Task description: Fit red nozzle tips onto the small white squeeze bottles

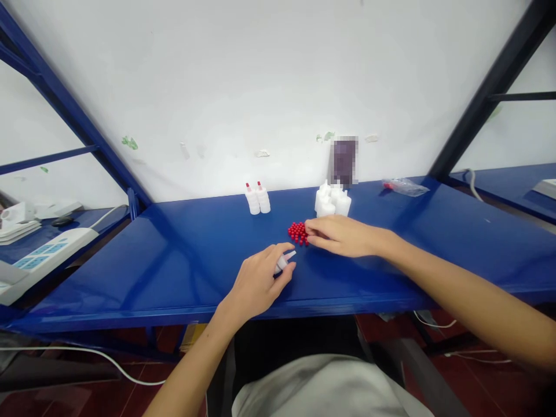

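My left hand [266, 275] is closed around a small white squeeze bottle [282, 263], whose uncapped pointed nozzle sticks out between thumb and fingers. A pile of small red caps [297, 231] lies on the blue table in front of it. At the right edge of that pile is my right hand [336, 234], fingers bent together and touching down among the caps; whatever is between the fingertips is hidden. Two white bottles with red tips [258, 199] stand upright near the wall. Several white bottles without red tips [332, 201] stand grouped just behind my right hand.
A clear plastic bag [406, 186] with something red in it lies at the back right of the blue table [186, 255]. A pixelated dark object [344, 161] leans at the wall. Blue frame posts rise on both sides. A power strip [47, 258] sits at far left.
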Demonstrator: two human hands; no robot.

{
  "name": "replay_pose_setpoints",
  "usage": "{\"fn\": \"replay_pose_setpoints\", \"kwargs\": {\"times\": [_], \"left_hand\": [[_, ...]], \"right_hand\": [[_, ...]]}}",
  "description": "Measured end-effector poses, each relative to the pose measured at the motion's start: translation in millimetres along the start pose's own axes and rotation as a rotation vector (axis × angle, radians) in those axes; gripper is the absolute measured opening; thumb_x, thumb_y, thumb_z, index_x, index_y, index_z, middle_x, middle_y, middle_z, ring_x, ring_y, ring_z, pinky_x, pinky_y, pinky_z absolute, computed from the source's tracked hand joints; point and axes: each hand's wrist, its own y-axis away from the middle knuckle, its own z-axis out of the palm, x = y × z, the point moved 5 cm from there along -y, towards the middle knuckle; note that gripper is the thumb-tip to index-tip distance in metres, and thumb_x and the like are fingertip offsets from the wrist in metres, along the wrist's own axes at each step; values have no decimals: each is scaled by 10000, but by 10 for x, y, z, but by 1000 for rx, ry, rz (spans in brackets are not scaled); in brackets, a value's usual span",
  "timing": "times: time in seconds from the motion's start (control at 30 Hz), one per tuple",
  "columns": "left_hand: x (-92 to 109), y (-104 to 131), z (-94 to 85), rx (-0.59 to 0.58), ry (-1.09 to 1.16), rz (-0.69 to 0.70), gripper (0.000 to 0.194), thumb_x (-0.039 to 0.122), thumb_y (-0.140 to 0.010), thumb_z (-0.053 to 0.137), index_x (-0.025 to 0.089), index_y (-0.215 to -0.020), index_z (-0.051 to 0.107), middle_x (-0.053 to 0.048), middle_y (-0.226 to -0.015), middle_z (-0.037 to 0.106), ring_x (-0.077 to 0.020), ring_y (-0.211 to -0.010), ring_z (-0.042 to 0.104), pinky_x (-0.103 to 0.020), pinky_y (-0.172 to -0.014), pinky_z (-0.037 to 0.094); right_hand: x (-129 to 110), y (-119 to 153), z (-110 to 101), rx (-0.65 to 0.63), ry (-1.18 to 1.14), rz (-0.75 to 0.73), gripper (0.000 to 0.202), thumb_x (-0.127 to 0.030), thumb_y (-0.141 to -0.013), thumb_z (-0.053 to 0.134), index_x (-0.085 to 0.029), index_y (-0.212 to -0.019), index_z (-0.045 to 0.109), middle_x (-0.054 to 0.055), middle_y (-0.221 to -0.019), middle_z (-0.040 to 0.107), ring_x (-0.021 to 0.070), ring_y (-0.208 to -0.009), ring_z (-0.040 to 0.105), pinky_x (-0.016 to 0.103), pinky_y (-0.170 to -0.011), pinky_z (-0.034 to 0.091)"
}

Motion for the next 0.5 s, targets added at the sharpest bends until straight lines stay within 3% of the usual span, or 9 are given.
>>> {"fn": "replay_pose_setpoints", "kwargs": {"times": [0.17, 0.37, 0.5], "left_hand": [[1, -1, 15, -42, -14, -14, 260, 373, -1002, 438, 248, -1195, 561, -35, -1099, 682, -206, -961, 654, -335, -850, 492], [15, -11, 17, -54, -22, -19, 257, 378, -1003, 436, 255, -1195, 553, -19, -1083, 678, -197, -942, 648, -321, -819, 473], [14, -8, 17, -60, -26, -30, 251, 372, -1005, 433, 258, -1196, 550, -16, -1093, 679, -196, -953, 651, -317, -827, 467]], "right_hand": [[181, 27, 57, -171, -7, 160, 249, -357, -919, 538, -197, -731, 503, -3, -640, 569, 127, -541, 461, 275, -561, 315], [298, -49, 176, -139, -213, 283, 364, -517, -859, 617, -182, -718, 595, -4, -597, 622, 128, -537, 531, 259, -564, 361], [257, -47, 155, -94, -208, 314, 437, -564, -842, 622, -174, -649, 582, -9, -548, 575, 123, -515, 496, 268, -555, 343]]}}
